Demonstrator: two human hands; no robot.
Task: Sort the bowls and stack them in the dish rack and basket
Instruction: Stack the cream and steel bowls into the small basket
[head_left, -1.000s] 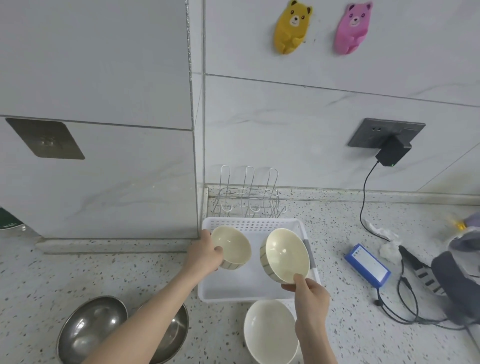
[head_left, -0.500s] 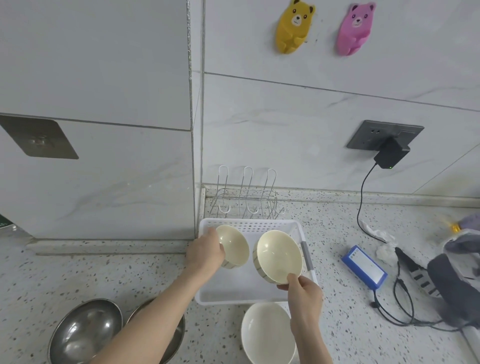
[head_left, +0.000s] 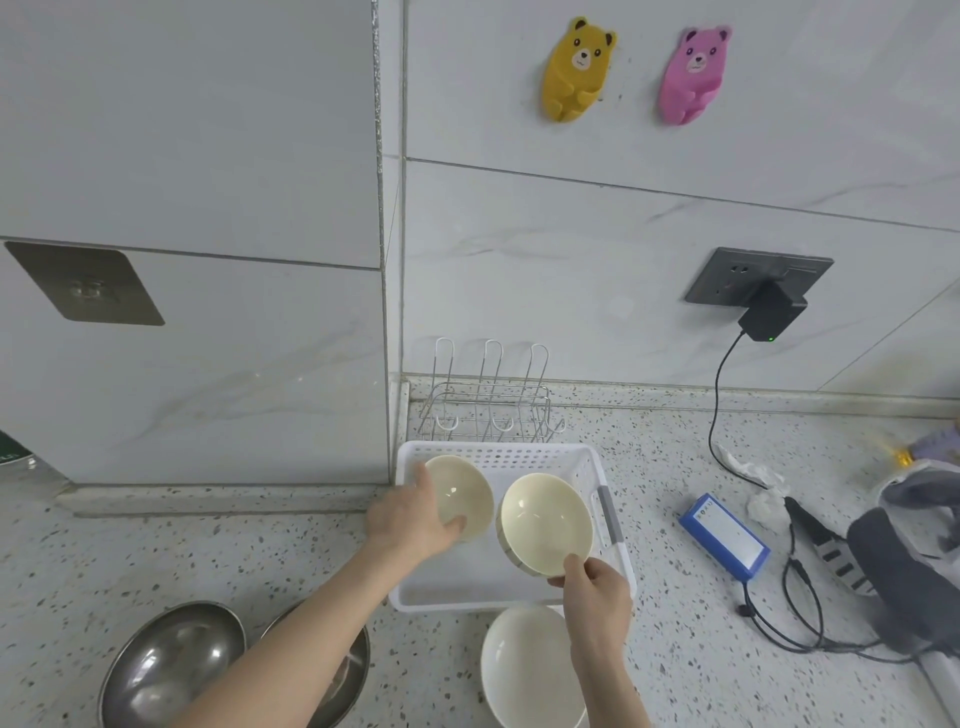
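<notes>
Both hands are over the white basket (head_left: 613, 525), left hand (head_left: 410, 519) clasping the small cream bowl (head_left: 462, 493) tilted on edge, right hand (head_left: 597, 587) pinching the bigger striped bowl (head_left: 545, 522) just beside it, so nesting probably comes next.

We count three cream bowls: one (head_left: 462, 493), a second (head_left: 545, 522), and a third (head_left: 530, 670). Steel bowls: two (head_left: 171, 665), (head_left: 343, 675). One white basket (head_left: 605, 499), one wire rack (head_left: 488, 410), two bear hooks (head_left: 574, 67), (head_left: 693, 73), and one blue box (head_left: 724, 535).
</notes>
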